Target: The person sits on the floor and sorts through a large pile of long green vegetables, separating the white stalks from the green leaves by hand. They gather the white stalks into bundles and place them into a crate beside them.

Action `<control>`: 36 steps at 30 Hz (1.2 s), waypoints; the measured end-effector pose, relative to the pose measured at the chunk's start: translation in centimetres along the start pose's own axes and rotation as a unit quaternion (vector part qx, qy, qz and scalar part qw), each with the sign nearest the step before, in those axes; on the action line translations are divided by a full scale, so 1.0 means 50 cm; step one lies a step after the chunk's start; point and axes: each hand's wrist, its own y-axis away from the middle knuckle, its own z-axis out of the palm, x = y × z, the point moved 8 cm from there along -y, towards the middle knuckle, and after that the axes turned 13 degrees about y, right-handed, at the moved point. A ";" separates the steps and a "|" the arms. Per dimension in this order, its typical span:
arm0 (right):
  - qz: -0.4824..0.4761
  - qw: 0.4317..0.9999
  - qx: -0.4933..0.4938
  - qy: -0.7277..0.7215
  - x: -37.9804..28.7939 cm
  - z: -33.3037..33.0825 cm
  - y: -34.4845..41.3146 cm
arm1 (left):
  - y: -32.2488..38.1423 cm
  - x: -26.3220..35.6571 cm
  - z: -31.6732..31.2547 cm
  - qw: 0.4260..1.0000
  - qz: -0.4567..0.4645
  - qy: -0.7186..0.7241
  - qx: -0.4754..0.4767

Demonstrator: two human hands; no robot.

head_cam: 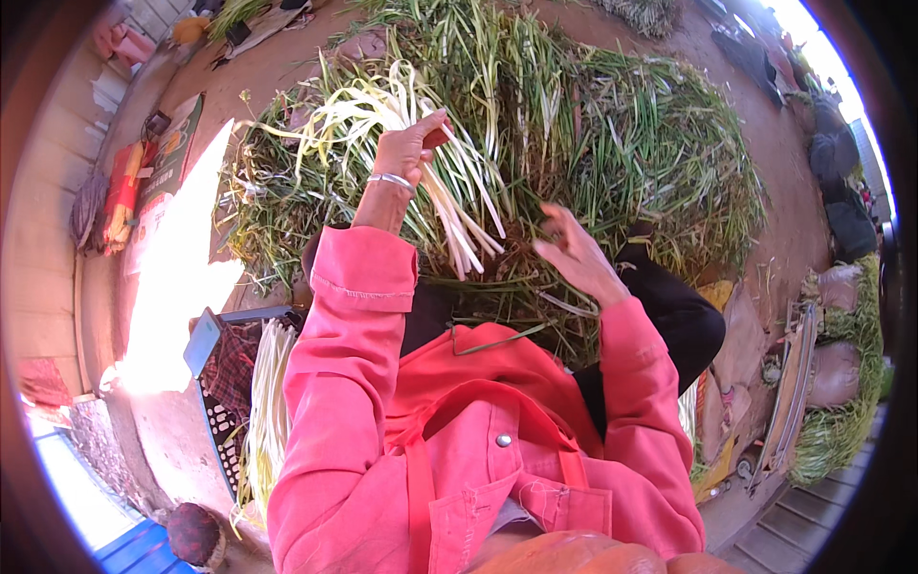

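Note:
My left hand, with a silver bangle on its wrist, grips a bunch of pale blanched stalks, likely garlic chives. Their white ends point down and right; their yellowish leaves flop up and left. My right hand is right of those ends, fingers apart and slightly blurred, with nothing seen in it. Both hands are over a large heap of leafy green stalks spread on the ground before me. Long green blades and brown root litter lie close to my lap. A green blade rests on my red apron.
To my left, a black perforated plastic crate holds pale stalks and a checked cloth. A red bag is by the left wall. At right are a metal-railed frame and stacked greens. Bright sunlight hits the left floor.

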 end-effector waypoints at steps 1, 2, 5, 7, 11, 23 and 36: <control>-0.016 1.000 0.023 -0.001 -0.037 0.012 -0.030 | -0.001 -0.010 0.004 1.000 -0.010 -0.015 0.004; -0.011 0.999 0.012 -0.030 -0.065 0.031 -0.055 | -0.002 -0.022 0.007 0.999 -0.031 -0.012 -0.002; 0.063 0.995 -0.017 0.070 -0.109 0.076 -0.099 | -0.008 -0.041 0.017 0.996 -0.070 0.013 -0.060; -0.010 0.998 0.023 0.057 -0.157 0.076 -0.080 | -0.013 -0.041 0.011 0.990 -0.088 0.084 -0.074; -0.055 0.998 -0.010 -0.001 -0.180 0.098 -0.035 | 0.001 -0.042 0.028 0.965 -0.175 0.151 -0.124; 0.229 0.958 0.094 -0.143 0.174 0.166 -0.178 | 0.084 0.242 0.022 0.923 0.115 0.258 -0.262; 0.194 0.915 0.130 -0.328 0.153 0.164 -0.263 | -0.025 0.005 -0.057 0.992 -0.004 0.057 0.108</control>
